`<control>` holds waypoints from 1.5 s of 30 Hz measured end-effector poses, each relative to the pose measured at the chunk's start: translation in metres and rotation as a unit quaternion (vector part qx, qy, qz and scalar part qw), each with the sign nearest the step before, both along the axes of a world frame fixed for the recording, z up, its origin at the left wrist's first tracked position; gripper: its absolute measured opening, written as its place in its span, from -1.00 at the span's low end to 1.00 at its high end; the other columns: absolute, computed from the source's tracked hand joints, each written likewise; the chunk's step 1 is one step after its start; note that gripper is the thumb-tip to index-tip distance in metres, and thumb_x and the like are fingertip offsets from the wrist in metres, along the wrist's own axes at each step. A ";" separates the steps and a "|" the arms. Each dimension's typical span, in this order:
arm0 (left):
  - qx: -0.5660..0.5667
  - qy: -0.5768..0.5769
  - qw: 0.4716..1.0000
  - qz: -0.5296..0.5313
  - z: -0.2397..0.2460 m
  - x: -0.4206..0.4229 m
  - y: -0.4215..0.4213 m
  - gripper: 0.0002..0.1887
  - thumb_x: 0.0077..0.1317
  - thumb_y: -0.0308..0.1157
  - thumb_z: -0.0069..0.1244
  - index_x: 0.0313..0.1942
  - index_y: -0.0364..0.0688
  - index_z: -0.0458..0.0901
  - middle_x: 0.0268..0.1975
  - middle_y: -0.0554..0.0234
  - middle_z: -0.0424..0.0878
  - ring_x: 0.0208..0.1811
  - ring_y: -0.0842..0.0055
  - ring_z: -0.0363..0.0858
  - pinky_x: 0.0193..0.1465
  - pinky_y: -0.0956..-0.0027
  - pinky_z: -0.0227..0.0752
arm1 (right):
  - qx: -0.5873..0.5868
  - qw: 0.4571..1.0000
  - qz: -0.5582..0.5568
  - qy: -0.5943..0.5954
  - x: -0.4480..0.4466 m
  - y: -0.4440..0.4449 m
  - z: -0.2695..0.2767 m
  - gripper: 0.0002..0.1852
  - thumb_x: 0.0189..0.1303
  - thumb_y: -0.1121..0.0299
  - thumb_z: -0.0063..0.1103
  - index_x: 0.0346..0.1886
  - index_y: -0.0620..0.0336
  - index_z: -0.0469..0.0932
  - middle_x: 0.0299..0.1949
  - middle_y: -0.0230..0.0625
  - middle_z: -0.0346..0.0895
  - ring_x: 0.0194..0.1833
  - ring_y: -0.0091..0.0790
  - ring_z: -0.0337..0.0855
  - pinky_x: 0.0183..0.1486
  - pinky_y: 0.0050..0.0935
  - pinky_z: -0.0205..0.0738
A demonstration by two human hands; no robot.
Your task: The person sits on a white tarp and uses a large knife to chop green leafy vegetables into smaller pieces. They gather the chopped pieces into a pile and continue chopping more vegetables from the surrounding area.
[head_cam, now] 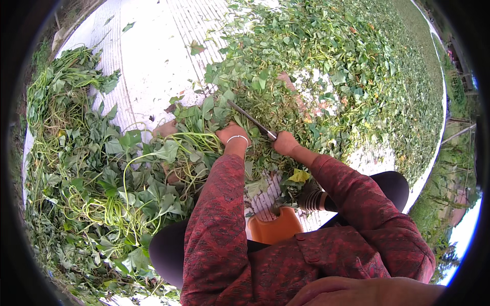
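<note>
My left hand [232, 134], with a pale bangle at the wrist, is closed around a bunch of leafy green vines [195, 137]. The stems trail out to the left of the fist, and leaves stick out beyond it. In my right hand [285, 143] is the handle of a long-bladed knife [250, 118]. Its dark blade slants up and left, just beyond my left hand, over the leaves. Chopped leaf and stem pieces [275, 101] lie under and past the blade. Whether the edge touches the vines is hard to tell.
A large heap of uncut vines [103, 179] spreads along my left. Cut greens [363, 57] cover the pale ribbed surface [149, 49] ahead and to the right. Between my legs is an orange plastic seat [275, 227]. A yellow leaf [299, 176] lies near my foot.
</note>
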State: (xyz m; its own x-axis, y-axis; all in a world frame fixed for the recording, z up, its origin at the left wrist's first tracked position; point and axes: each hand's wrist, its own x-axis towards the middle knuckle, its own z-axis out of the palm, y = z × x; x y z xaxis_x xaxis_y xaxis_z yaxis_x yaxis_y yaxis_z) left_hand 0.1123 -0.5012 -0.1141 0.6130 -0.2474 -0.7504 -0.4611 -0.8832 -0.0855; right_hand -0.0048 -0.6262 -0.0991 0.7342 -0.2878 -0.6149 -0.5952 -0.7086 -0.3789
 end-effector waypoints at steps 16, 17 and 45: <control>-0.016 -0.081 0.994 -0.067 0.019 -0.026 0.037 0.35 -0.29 0.36 0.19 0.37 -0.31 -0.10 0.25 -0.05 0.32 0.29 0.09 0.26 0.34 -0.17 -0.28 | 0.067 0.985 -0.157 -0.037 -0.027 0.027 -0.018 -0.65 -0.02 0.23 0.16 -0.28 0.35 0.56 -0.35 0.12 0.57 -0.23 0.10 0.60 -0.12 -0.19 0.48; 0.015 -0.058 0.997 -0.055 0.018 -0.027 0.039 0.34 -0.28 0.34 0.20 0.37 -0.31 -0.10 0.24 -0.06 0.32 0.28 0.10 0.27 0.34 -0.17 -0.28 | 0.061 0.986 -0.151 -0.037 -0.028 0.027 -0.017 -0.66 0.02 0.20 0.15 -0.26 0.31 0.57 -0.34 0.11 0.58 -0.22 0.10 0.59 -0.11 -0.18 0.48; -0.012 0.035 0.999 0.029 0.002 0.006 0.022 -0.45 0.02 0.06 0.12 0.04 0.09 0.57 0.26 0.39 0.39 0.07 0.40 0.56 0.31 0.00 0.06 | 0.031 0.988 -0.148 -0.031 -0.016 0.039 -0.005 -0.64 -0.07 0.23 0.21 -0.29 0.35 0.50 -0.38 0.04 0.55 -0.30 -0.01 0.57 -0.13 -0.24 0.45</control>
State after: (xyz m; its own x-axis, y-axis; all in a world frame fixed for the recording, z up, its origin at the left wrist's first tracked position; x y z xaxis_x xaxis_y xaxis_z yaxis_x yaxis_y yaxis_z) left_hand 0.1183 -0.4792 -0.1123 0.5723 -0.2308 -0.7869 -0.4134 -0.9099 -0.0338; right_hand -0.0213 -0.5877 -0.1045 0.6604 -0.4585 -0.5947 -0.7470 -0.4821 -0.4578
